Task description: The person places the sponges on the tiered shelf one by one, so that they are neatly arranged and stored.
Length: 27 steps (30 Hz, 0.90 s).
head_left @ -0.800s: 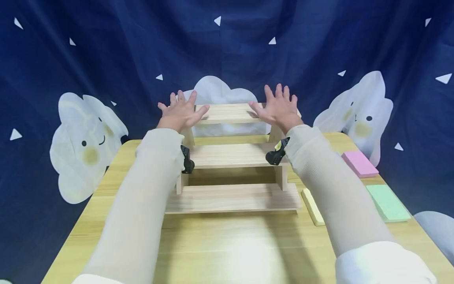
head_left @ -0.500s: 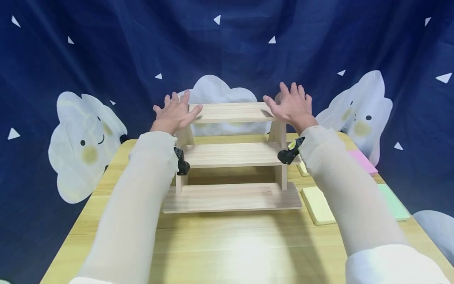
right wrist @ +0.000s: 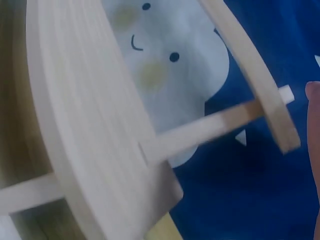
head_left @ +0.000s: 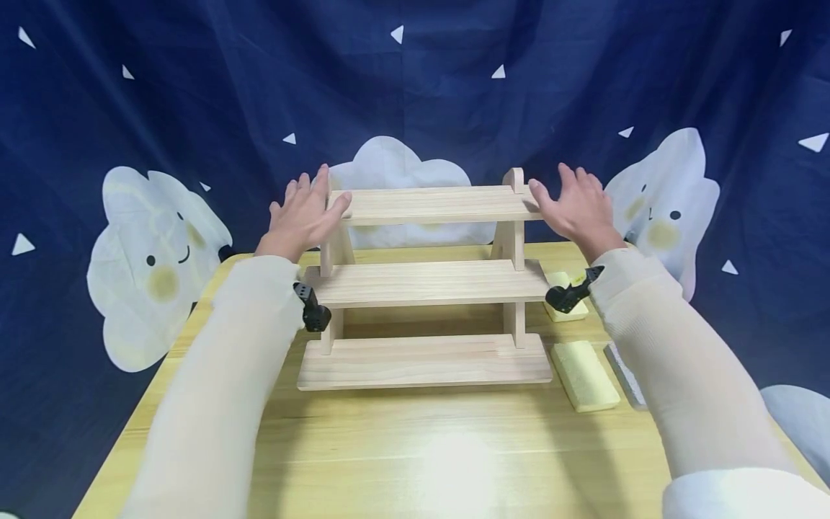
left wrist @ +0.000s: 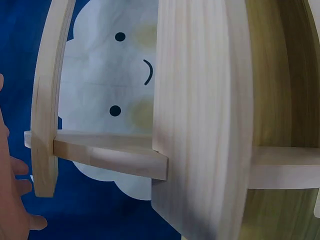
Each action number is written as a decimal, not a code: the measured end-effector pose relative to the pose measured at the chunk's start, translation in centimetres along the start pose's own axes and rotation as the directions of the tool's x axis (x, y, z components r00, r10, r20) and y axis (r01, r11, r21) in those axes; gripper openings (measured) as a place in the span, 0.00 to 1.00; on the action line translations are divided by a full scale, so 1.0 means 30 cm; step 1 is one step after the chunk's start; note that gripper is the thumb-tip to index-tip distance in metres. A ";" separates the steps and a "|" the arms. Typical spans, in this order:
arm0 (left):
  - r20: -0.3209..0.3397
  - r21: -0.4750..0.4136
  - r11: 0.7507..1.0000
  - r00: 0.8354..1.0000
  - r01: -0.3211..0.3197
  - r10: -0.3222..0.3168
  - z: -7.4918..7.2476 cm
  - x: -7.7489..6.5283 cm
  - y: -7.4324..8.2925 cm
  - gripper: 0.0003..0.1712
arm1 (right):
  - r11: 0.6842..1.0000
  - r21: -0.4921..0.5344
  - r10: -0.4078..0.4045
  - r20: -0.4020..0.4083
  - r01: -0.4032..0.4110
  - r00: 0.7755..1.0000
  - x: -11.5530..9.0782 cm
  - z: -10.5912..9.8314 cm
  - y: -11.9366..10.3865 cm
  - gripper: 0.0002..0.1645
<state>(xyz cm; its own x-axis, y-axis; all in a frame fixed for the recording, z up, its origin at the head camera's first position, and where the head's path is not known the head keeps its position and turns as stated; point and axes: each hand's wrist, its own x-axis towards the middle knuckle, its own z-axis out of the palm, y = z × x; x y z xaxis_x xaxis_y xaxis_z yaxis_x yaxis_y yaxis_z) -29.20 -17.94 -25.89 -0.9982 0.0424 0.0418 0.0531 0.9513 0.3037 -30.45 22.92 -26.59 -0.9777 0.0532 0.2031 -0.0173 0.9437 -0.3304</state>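
Note:
A three-tier wooden display shelf stands on the table, its tiers rising like steps toward the back. My left hand is at the left end of its top board, fingers straight and the thumb overlapping the board's end in the head view. Past the right end of that board is my right hand, fingers extended, thumb close to the board's edge. Both hands hold nothing. In the left wrist view the left hand shows at the left edge, apart from the shelf. Only a sliver of the right hand appears in the right wrist view.
Right of the shelf on the wooden table lie a yellow rectangular block, a smaller-looking yellow block behind it and a grey block partly under my right arm. A dark blue curtain with cloud faces hangs behind.
My hands have moved apart, the right one further to the right and the left one slightly left. The right arm now covers the pink and green blocks; the grey one has come into view.

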 end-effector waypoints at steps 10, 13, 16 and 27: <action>-0.065 -0.114 0.993 0.998 -0.035 0.028 0.036 -0.052 -0.065 0.45 | 0.994 0.098 0.050 -0.011 -0.049 0.999 -0.063 0.044 0.124 0.52; -0.082 -0.169 0.985 0.996 -0.037 0.023 0.060 -0.073 -0.092 0.45 | 0.991 0.114 0.073 -0.004 -0.072 0.997 -0.086 0.068 0.159 0.53; -0.106 -0.243 0.969 0.994 -0.032 0.006 0.086 -0.098 -0.123 0.45 | 0.988 0.126 0.094 0.000 -0.093 0.996 -0.109 0.094 0.196 0.53; -0.051 -0.496 0.868 0.996 0.033 -0.067 0.169 -0.194 -0.204 0.45 | 0.973 0.184 0.125 0.088 -0.139 0.988 -0.201 0.215 0.312 0.54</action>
<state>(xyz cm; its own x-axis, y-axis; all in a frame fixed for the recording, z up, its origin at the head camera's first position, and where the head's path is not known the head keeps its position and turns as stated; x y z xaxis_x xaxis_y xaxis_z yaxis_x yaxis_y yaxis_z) -23.85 -22.45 -32.82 -0.9969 -0.0368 0.0697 0.0266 0.6753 0.7370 -26.06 29.33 -36.85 -0.9869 0.1414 0.0782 0.0807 0.8505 -0.5197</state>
